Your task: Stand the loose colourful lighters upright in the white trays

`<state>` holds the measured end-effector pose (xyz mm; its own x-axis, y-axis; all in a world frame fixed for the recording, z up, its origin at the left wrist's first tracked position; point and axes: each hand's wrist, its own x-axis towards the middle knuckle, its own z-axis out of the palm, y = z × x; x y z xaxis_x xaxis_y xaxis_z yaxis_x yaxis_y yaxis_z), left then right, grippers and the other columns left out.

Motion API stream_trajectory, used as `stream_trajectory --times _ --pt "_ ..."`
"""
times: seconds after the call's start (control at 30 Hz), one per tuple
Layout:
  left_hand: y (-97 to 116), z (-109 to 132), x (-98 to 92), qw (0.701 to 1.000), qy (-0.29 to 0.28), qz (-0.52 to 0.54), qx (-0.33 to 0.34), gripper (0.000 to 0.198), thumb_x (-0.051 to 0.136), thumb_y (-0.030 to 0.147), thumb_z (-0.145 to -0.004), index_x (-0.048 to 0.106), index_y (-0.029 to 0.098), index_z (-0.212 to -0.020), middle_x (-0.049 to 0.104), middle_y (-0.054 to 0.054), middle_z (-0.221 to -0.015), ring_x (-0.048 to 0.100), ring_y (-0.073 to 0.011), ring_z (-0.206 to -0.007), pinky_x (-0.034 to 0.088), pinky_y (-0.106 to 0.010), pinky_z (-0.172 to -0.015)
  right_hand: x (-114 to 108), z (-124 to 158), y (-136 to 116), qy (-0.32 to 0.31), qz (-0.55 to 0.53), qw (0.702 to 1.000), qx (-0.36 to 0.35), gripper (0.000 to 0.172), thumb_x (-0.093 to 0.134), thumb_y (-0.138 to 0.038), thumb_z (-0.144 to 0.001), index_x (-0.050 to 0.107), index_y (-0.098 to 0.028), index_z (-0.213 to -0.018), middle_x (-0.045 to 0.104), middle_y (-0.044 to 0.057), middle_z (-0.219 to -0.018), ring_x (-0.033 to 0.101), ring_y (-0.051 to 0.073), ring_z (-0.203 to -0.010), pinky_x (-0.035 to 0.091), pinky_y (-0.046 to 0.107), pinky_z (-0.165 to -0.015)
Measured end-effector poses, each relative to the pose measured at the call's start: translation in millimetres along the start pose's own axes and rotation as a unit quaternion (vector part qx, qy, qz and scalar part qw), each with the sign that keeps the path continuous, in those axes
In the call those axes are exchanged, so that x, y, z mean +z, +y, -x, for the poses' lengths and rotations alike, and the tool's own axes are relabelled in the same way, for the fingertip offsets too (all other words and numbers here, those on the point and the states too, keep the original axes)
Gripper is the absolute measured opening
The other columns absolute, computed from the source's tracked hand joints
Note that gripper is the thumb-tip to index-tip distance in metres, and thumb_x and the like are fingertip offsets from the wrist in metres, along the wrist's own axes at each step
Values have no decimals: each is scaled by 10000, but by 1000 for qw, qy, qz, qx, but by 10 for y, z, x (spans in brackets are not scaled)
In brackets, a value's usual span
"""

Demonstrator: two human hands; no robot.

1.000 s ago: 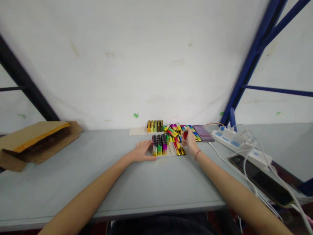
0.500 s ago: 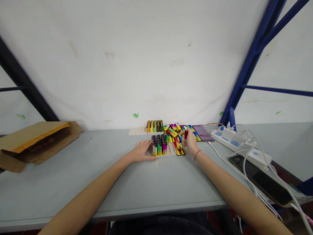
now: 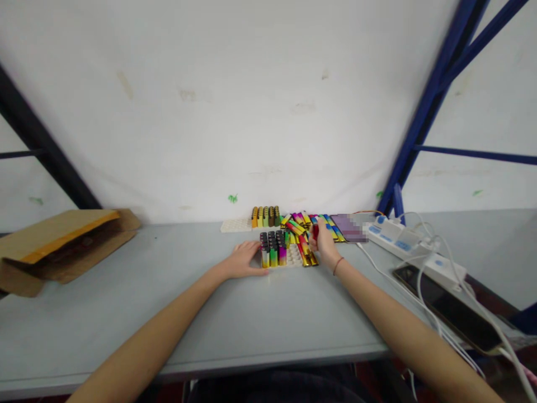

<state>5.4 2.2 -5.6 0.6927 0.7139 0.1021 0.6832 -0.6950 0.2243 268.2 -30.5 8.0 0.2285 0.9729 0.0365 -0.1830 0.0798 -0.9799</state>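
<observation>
My left hand [image 3: 243, 261] lies flat with fingers spread on the grey table [image 3: 251, 313], touching the left edge of a white tray [image 3: 293, 256] in which several multicoloured lighters [image 3: 273, 248] stand upright. My right hand [image 3: 324, 246] is closed around a red lighter [image 3: 315, 230] over a loose pile of colourful lighters [image 3: 304, 226] to the right of the tray. A second white tray [image 3: 237, 224] with a row of upright lighters [image 3: 265, 216] sits further back by the wall.
An open cardboard box [image 3: 59, 240] lies at the left end of the table. At the right are a phone [image 3: 350, 228], a white power strip [image 3: 403, 242] with cables, and another phone [image 3: 457, 308]. Blue rack struts [image 3: 423, 112] rise at the right.
My right hand has shifted slightly left and down over the lighter pile with the red lighter still in it. My left hand has stayed in place.
</observation>
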Motion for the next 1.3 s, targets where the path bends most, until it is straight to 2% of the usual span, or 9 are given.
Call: stream_trajectory --times 0.17,0.27,0.37,0.6,0.73,0.9,1.0,1.17,1.3 --pt "6 -5 3 1000 -3 -3 -8 891 616 696 -705 400 127 -1355 467 -186 -1373 426 -376 -1254 309 -479 -1041 30 46 25 -27 106 984 -140 419 414 -641 -859 408 -236 -749 440 -40 -513 426 129 -461 358 263 -473" --pt "1 -7 11 1000 -2 -6 -8 892 610 705 -706 399 132 -1356 473 -181 -1367 432 -378 -1247 311 -482 -1039 49 114 -11 -50 200 950 -235 311 497 -527 -863 502 -216 -877 582 3 -689 550 161 -649 439 296 -639" --pt "-6 -7 19 1000 0 -10 -4 885 601 714 -711 398 143 -1357 483 -172 -1357 441 -372 -1235 320 -480 -1030 66 160 -39 -65 275 913 -295 282 544 -443 -843 604 -181 -930 638 54 -868 579 185 -809 453 315 -749" --pt "-21 -10 34 1000 4 -6 0 886 602 717 -713 395 147 -1359 491 -172 -1345 451 -369 -1222 326 -478 -1022 72 188 -9 -114 320 900 -272 240 546 -335 -852 625 -193 -1028 643 36 -831 581 170 -741 450 284 -697" --pt "-11 -11 23 1000 4 -2 1 875 597 720 -712 405 151 -1348 496 -172 -1340 451 -366 -1223 321 -483 -1026 65 212 -11 -111 366 875 -295 250 527 -294 -869 560 -208 -1101 639 41 -881 592 182 -795 439 290 -746" --pt "-9 -12 23 1000 2 -4 0 907 592 734 -704 408 126 -1351 492 -179 -1340 447 -375 -1226 320 -476 -1031 68 212 -53 -149 405 835 -341 171 459 -265 -904 582 -203 -1006 652 69 -936 597 198 -876 429 302 -818" --pt "-14 -14 28 1000 1 -8 -3 905 592 732 -706 407 127 -1352 488 -180 -1345 447 -378 -1225 318 -479 -1030 3 156 -113 -124 404 829 -366 217 408 -231 -913 602 -184 -999 655 99 -1032 594 208 -969 419 306 -853" --pt "-3 -11 16 1000 -2 -9 -5 887 601 721 -704 409 143 -1348 483 -174 -1357 437 -372 -1239 312 -475 -1037 -193 59 -202 -23 490 830 -267 229 411 -273 -906 621 -183 -919 657 60 -758 581 190 -676 384 281 -642" --pt "4 -9 7 1000 -3 -7 -6 899 599 726 -704 394 147 -1361 465 -181 -1378 422 -370 -1258 301 -477 -1047 -200 86 -150 -18 584 793 -171 324 518 -494 -857 606 -191 -787 638 75 -685 579 209 -639 323 279 -565"
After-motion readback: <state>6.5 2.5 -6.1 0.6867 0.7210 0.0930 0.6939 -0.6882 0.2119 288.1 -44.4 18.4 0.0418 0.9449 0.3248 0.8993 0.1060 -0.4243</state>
